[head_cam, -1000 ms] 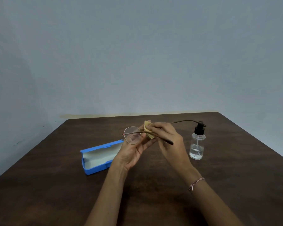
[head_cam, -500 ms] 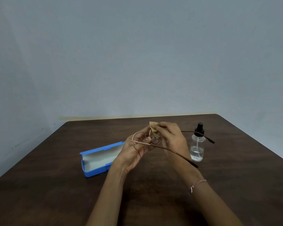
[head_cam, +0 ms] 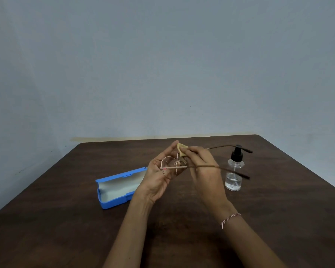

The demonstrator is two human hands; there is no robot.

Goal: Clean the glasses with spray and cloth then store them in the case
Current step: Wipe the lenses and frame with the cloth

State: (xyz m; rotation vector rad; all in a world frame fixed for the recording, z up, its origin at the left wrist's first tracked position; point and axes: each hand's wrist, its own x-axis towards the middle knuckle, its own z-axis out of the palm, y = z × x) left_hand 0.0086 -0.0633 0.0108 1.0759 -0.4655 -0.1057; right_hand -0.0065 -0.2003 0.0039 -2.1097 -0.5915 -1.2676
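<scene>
above one table (head_cam: 66,219): two hands, one glasses (head_cam: 169,167), one cloth (head_cam: 181,147).

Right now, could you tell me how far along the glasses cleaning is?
Midway. Spraying cannot be confirmed: the spray bottle stands upright on the table, untouched. In hand: the left hand holds the glasses by a lens rim, while the right hand rubs the yellow cloth on the other lens. Left: storing them in the open, empty blue case.
</scene>
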